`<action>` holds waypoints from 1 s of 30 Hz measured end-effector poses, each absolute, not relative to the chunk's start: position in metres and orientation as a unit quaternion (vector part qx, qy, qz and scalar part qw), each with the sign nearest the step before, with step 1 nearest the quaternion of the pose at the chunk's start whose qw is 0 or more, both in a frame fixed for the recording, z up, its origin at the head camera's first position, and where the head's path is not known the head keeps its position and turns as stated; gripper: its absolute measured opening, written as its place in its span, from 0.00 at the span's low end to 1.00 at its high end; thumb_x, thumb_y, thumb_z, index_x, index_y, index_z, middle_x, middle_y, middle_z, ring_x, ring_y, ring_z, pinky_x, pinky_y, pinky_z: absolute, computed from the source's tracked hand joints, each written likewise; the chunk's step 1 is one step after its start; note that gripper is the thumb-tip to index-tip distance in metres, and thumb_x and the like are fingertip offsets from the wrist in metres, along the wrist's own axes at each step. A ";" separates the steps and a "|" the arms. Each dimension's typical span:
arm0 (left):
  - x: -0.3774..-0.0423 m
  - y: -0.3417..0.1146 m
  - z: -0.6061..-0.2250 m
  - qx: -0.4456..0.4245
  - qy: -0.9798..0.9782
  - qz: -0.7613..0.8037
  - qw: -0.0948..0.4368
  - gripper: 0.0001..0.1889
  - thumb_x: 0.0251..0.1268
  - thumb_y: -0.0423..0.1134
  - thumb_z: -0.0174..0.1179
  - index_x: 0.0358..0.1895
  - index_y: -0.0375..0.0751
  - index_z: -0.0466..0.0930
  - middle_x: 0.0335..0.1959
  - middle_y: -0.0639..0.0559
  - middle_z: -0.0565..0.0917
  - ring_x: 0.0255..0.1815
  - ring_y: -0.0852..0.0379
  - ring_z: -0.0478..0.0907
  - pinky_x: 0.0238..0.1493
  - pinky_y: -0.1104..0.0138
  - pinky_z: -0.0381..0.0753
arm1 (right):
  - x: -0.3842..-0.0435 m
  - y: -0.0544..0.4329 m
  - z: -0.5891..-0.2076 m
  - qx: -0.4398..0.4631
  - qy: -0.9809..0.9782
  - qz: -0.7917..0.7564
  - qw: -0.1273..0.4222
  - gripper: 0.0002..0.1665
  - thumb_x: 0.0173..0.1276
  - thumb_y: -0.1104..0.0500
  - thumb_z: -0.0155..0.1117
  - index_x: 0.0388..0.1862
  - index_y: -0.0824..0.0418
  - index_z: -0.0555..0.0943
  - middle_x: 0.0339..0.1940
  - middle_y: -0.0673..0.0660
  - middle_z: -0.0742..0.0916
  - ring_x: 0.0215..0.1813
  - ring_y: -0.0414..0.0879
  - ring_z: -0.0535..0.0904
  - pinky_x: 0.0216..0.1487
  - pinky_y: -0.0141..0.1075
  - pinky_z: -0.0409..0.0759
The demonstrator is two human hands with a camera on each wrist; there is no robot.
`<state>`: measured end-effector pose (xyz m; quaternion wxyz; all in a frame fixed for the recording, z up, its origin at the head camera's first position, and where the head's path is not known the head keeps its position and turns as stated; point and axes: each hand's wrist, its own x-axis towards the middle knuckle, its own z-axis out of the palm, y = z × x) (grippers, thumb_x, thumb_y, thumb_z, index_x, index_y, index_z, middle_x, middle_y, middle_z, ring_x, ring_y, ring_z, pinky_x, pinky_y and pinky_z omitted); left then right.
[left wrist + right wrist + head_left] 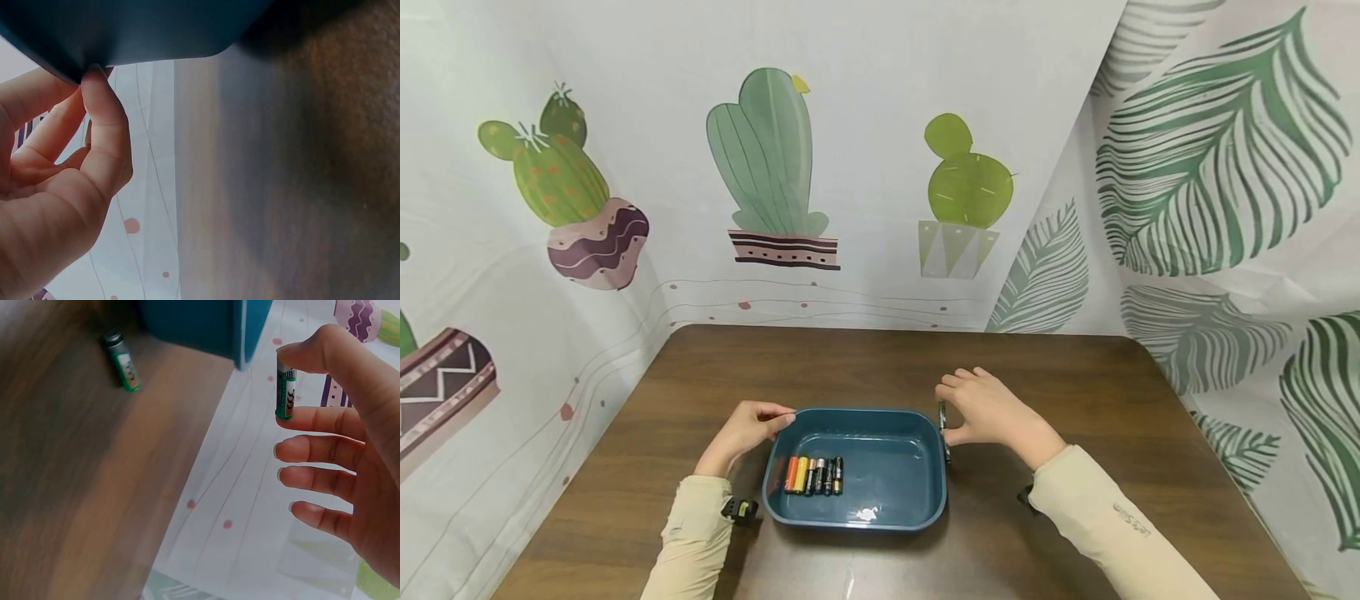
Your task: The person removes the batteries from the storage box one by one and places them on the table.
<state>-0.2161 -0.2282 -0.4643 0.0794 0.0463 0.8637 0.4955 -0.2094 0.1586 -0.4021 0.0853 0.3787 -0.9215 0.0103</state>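
Note:
In the head view, a dark blue rectangular bin (891,527) sits on the table. My left hand (743,435) pinches its rim at the far left corner; the left wrist view shows thumb and finger on the edge. My right hand (991,410) is just beyond the bin's right side. Between its thumb and index fingertip it holds a green and black battery (285,394) by the two ends, the other fingers spread. Another green and black battery (122,362) lies on the table close to the bin. Inside, on the left, several batteries (814,476) lie side by side, orange, yellow and dark.
The brown wooden table (1060,533) extends around the bin. Behind it hangs a white cloth (872,167) printed with cacti and leaves, reaching down to the table's back edge. A small dark device (741,510) is strapped to the left wrist.

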 end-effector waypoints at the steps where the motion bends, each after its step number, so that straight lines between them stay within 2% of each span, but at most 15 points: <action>1: -0.216 -0.228 -0.464 0.046 0.864 0.496 0.079 0.11 0.65 0.35 0.61 0.45 0.30 0.85 0.34 0.46 0.85 0.29 0.56 0.76 0.34 0.59 0.80 | -0.209 0.160 -0.403 0.377 -0.923 0.011 0.083 0.25 0.47 0.44 0.74 0.39 0.57 0.80 0.35 0.51 0.80 0.42 0.51 0.76 0.49 0.53 0.74; 11: -0.217 -0.230 -0.464 0.055 0.864 0.494 0.077 0.11 0.65 0.35 0.61 0.45 0.30 0.85 0.35 0.46 0.85 0.30 0.56 0.77 0.34 0.61 0.80 | -0.208 0.174 -0.426 0.365 -0.929 0.034 0.052 0.25 0.46 0.46 0.75 0.40 0.59 0.81 0.40 0.55 0.83 0.46 0.55 0.78 0.51 0.58 0.74; 19: -0.216 -0.231 -0.466 0.045 0.863 0.496 0.080 0.11 0.65 0.35 0.62 0.44 0.30 0.85 0.34 0.47 0.84 0.30 0.56 0.76 0.34 0.61 0.80 | -0.210 0.179 -0.448 0.338 -0.939 0.063 -0.021 0.31 0.47 0.51 0.76 0.48 0.66 0.81 0.53 0.67 0.82 0.58 0.66 0.74 0.59 0.63 0.68; 30: -0.217 -0.230 -0.464 0.042 0.865 0.493 0.083 0.11 0.64 0.36 0.63 0.45 0.31 0.85 0.34 0.46 0.85 0.29 0.56 0.77 0.34 0.61 0.80 | -0.212 0.177 -0.461 0.326 -0.941 0.070 -0.059 0.36 0.45 0.52 0.76 0.52 0.70 0.80 0.55 0.69 0.81 0.60 0.66 0.73 0.60 0.62 0.66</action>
